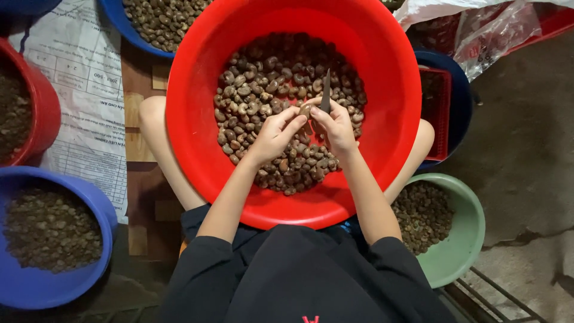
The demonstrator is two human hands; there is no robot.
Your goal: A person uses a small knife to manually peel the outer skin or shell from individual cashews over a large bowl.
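Cashew (305, 110) pinched in left hand (276, 133) over red basin (197, 90), right hand (338, 127) clamped on small knife (326, 93) — shelling apparently midway; basin remains heaped with nuts (263, 84), green bowl (469, 239) partly filled.

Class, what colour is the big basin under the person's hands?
Red: the big basin shows best in the head view.
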